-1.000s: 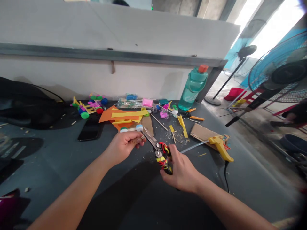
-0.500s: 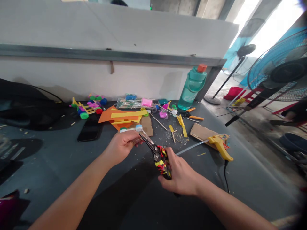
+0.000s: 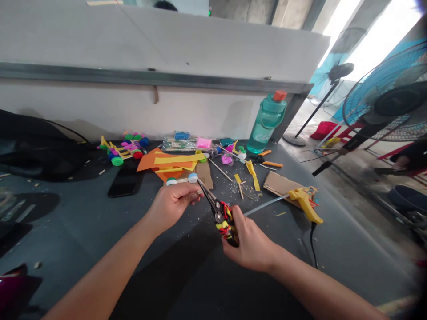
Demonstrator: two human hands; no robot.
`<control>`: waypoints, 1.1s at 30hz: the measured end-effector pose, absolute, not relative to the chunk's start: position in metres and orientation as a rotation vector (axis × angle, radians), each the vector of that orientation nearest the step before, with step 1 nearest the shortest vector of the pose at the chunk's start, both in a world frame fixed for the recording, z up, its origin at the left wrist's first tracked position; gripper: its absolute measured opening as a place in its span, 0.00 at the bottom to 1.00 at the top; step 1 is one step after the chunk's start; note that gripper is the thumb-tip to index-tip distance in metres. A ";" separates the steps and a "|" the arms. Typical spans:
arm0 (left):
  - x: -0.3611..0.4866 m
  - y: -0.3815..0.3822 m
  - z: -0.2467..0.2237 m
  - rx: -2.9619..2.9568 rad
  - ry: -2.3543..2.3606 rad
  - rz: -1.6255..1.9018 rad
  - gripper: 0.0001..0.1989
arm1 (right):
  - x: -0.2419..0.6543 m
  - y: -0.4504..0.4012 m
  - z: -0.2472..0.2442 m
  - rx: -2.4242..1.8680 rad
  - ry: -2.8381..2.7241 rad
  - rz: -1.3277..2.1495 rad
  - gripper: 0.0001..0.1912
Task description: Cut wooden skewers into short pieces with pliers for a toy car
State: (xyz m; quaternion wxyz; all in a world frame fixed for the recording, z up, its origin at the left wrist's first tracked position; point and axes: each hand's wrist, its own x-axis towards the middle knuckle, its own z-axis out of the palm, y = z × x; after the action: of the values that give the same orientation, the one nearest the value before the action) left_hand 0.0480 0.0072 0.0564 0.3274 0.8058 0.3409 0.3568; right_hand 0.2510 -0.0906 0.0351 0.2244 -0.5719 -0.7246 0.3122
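My left hand [image 3: 173, 204] is closed in a pinch on a small assembly of pale sticks with bottle caps on it. One light blue and white bottle cap [image 3: 192, 178] and one green and white bottle cap [image 3: 171, 181] show just beyond the fingers, joined by a thin stick. Its held part is hidden by the fingers. My right hand [image 3: 248, 240] is wrapped round the handles of long-nosed pliers [image 3: 218, 212], bound in red and yellow. The pliers' tips point up and left, right beside the light blue cap; I cannot tell whether they touch it.
A yellow glue gun [image 3: 305, 202] lies right, near cardboard [image 3: 278, 184]. Behind my hands are coloured paper strips [image 3: 180, 159], a phone [image 3: 124, 180], and a small cap-wheeled model [image 3: 122, 149]. A teal bottle [image 3: 265, 124] stands at the back; a fan [image 3: 390, 98] stands beyond the table.
The pliers' tips have shifted slightly up and right, beside the light blue cap. My left fingertips have moved a little to the right, still pinching the assembly.
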 end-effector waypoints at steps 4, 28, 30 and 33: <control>0.047 0.007 0.052 1.968 0.918 0.962 0.09 | 0.255 -0.086 0.037 -1.482 -1.850 0.965 0.16; 0.047 0.008 0.056 1.946 0.986 1.081 0.05 | 0.252 -0.090 0.042 -1.491 -1.988 0.947 0.22; 0.047 0.008 0.057 1.972 0.998 1.095 0.04 | 0.252 -0.090 0.041 -1.488 -1.997 0.949 0.21; 0.047 0.007 0.059 2.027 0.987 1.114 0.04 | 0.253 -0.091 0.040 -1.494 -2.032 0.903 0.22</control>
State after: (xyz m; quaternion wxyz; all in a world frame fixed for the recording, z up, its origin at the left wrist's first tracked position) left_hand 0.0472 0.0070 0.0589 0.3082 0.7667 0.3734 0.4215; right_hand 0.2529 -0.0906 0.0400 0.2290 -0.5429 -0.7383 0.3282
